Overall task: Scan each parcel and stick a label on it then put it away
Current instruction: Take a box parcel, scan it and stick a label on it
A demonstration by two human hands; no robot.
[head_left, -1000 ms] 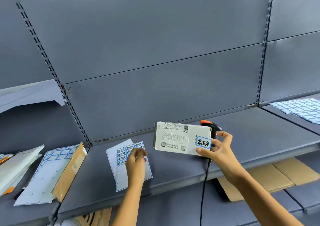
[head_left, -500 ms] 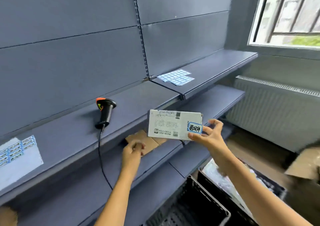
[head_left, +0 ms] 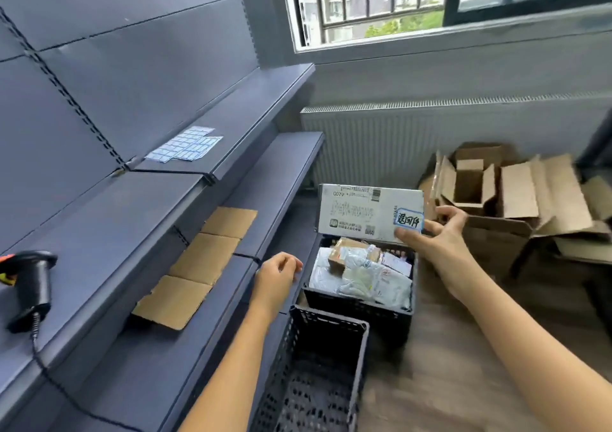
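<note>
1. Since half a second ago, my view has swung right and down, away from the shelving. The scanner [head_left: 31, 282] now sits at the far left, and the parcel [head_left: 357, 213] has travelled out over the floor crates.
2. My right hand [head_left: 433, 236] pinches the parcel at its right end, with the thumb beside the blue-edged label [head_left: 410, 220]. The parcel hangs in the air, roughly level, above the far rim of the full crate [head_left: 357, 312].
3. My left hand [head_left: 276, 276] hangs loosely curled with nothing in it, just beside the lower shelf edge [head_left: 245, 259].
4. With the label already on, I judge that putting the parcel away is the step in hand. I cannot tell whether it belongs in the full crate or the empty crate [head_left: 281, 358].
5. To do it well, I should lower the parcel flat with the label up and let go only once it rests.
6. The full crate is heaped near its rim, so a dropped box could slide off.
7. The empty crate offers deep open room.
8. The cardboard boxes [head_left: 496, 193] crowd my right, and the shelf edge crowds my left, so a straight path down is the clearest.
</note>
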